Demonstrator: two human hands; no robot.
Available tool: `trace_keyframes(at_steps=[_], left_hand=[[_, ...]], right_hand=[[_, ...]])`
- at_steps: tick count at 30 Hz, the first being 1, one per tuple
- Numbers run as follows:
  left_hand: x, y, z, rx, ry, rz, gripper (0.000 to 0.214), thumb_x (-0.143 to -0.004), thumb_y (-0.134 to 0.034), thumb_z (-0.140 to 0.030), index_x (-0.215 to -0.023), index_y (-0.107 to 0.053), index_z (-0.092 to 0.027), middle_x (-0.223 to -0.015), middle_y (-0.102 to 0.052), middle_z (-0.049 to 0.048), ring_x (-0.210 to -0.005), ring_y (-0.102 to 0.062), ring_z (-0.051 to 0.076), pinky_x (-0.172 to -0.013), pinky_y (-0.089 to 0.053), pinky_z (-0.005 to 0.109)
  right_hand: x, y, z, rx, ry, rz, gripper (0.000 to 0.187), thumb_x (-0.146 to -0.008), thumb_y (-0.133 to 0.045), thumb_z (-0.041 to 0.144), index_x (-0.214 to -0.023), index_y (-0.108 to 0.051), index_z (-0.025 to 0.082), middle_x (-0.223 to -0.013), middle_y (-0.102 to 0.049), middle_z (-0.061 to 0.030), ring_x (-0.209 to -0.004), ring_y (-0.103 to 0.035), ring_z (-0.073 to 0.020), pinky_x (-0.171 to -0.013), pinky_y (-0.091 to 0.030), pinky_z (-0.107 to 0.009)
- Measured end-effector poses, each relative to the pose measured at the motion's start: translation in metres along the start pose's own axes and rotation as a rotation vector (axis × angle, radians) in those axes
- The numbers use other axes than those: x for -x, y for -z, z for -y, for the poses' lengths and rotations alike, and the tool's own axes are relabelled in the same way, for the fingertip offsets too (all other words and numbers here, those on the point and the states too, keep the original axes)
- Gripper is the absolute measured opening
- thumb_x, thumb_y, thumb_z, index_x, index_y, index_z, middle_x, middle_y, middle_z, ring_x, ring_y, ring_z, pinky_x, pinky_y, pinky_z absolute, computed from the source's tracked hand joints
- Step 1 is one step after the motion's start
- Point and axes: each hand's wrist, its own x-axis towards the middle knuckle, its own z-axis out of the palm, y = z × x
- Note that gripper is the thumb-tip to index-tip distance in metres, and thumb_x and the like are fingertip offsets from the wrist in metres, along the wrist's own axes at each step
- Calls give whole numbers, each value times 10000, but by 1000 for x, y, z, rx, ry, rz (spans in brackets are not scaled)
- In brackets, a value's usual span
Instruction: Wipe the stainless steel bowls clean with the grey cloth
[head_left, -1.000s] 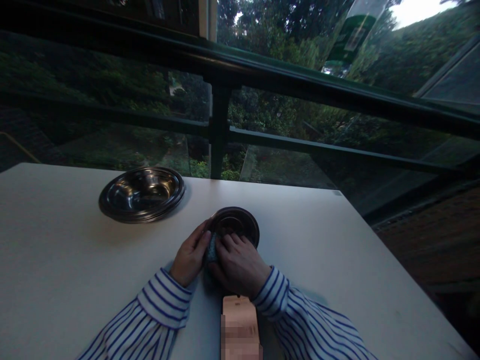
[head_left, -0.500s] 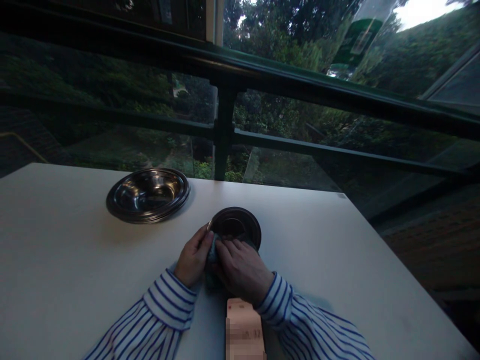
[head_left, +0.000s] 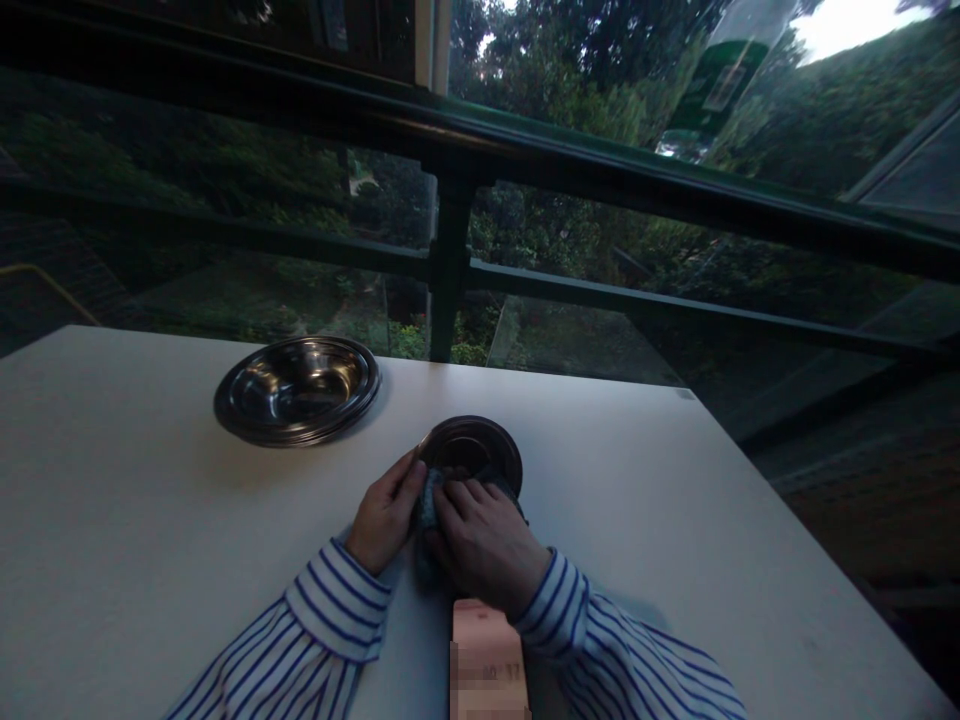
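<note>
A small dark metal bowl (head_left: 471,446) sits on the white table (head_left: 135,520), tilted slightly toward me. My left hand (head_left: 385,515) grips its near left rim with curled fingers. My right hand (head_left: 484,543) presses a bluish-grey cloth (head_left: 429,510) against the bowl's near inner side, fingers bent over the cloth. Most of the cloth is hidden under my hands. Both sleeves are white with blue stripes.
A larger shiny steel bowl (head_left: 298,389) stands at the back left of the table. A pinkish card-like object (head_left: 487,655) hangs at the bottom centre. Behind the table runs a dark railing (head_left: 450,260) with glass panels; the table's right edge drops off.
My hands shifted slightly; the right hand has slid the cloth a little along the small bowl's near side. The view has panned slightly left to right. The large bowl has not moved.
</note>
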Motion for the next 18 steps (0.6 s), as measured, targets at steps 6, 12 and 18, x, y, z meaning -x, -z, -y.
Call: trace_keyframes(at_steps=[6, 12, 18], left_hand=[[0, -1, 5, 39, 6, -21, 482, -784, -429, -427, -1157, -521, -136, -1203, -554, 66, -1123, -478, 198, -986, -317, 324], [0, -1, 0, 25, 12, 41, 487, -788, -417, -437, -1164, -513, -143, -1178, -574, 65, -1082, -512, 200, -957, -353, 322], [1, 1, 0, -1, -25, 98, 520, -780, -411, -464, -1202, -476, -166, -1224, -537, 53, -1171, -428, 197, -997, -304, 315]], right_hand=[[12, 12, -12, 42, 28, 87, 227, -804, -474, 286, -959, -550, 140, -873, -584, -91, -835, -492, -203, -721, -328, -335], [8, 12, -11, -4, 65, 88, 224, -830, -425, 271, -976, -526, 135, -889, -590, -92, -846, -507, -201, -714, -344, -328], [1, 1, 1, -103, 63, -28, 359, -859, -362, 248, -1180, -389, 90, -1070, -548, -125, -937, -489, -202, -750, -366, -317]])
